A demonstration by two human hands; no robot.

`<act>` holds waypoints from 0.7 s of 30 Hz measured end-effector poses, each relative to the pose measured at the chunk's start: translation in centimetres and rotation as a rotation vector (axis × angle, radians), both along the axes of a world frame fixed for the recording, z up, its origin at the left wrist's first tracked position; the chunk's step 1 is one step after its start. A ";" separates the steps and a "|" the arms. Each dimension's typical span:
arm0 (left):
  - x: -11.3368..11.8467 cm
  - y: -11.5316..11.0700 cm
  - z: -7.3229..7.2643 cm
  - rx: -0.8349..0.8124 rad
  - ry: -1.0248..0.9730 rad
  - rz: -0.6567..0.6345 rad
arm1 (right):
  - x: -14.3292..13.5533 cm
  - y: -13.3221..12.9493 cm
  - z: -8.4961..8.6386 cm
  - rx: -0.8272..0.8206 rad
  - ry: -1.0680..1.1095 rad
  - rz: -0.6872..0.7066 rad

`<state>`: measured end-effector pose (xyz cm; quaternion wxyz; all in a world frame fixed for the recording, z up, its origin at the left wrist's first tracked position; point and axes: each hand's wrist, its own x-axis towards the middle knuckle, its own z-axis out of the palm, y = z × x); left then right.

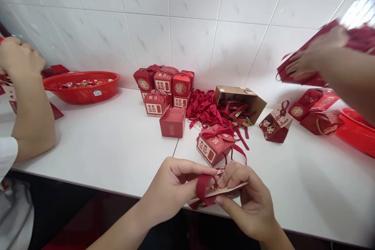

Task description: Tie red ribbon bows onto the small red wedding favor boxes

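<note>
At the table's front edge my left hand (172, 191) pinches a dark red ribbon (202, 189), which loops beside its fingertips. My right hand (249, 199) grips a folded red and cream card box (227, 190) between thumb and fingers, and the ribbon passes round its left part. The lower side of this box is partly hidden by both hands. Just beyond them stands a red gift box (215, 146) with a ribbon bow on top. Behind that lies a heap of red ribbons (205, 109), next to a cardboard box (253, 105) on its side with more ribbons in it.
Stacked red boxes (166, 86) stand by the wall, with a plain red box (172, 123) in front. A red basket (82, 88) holds small packets. Another person's arm (32, 101) is at left; another arm (342, 66) reaches in at right, over red boxes (313, 105) and a basket (356, 133).
</note>
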<state>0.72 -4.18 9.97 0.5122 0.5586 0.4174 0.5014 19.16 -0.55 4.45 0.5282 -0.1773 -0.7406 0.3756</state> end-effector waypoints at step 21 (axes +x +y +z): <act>-0.8 -1.8 -2.1 0.408 0.206 -0.027 | 0.0 -0.3 -0.1 0.005 0.043 -0.060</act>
